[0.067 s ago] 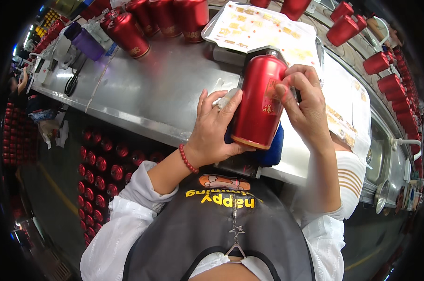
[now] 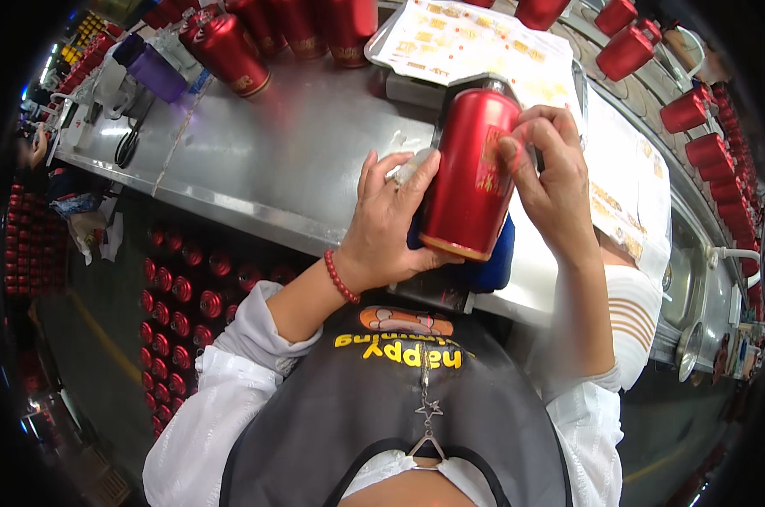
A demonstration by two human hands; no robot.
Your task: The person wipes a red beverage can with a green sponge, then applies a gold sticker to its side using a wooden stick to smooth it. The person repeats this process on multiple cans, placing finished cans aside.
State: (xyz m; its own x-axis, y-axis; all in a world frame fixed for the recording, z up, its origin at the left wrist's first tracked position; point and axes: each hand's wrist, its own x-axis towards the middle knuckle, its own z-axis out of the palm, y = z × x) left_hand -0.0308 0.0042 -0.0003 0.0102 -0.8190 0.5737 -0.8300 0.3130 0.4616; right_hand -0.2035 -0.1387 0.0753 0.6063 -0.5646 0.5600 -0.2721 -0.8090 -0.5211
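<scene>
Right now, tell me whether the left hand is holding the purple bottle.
No, the left hand is against the red canister, well away from the purple bottle.

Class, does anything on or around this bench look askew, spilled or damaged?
Nothing clearly stands out. The red bottle between the left hand and right hand shows no visible dent. The purple bottle appears to slant, but the fisheye lens distorts edges, so its true tilt cannot be told.

Purple bottle (image 2: 154,76), black-handled scissors (image 2: 126,147), curved white pipe (image 2: 735,254)
</scene>
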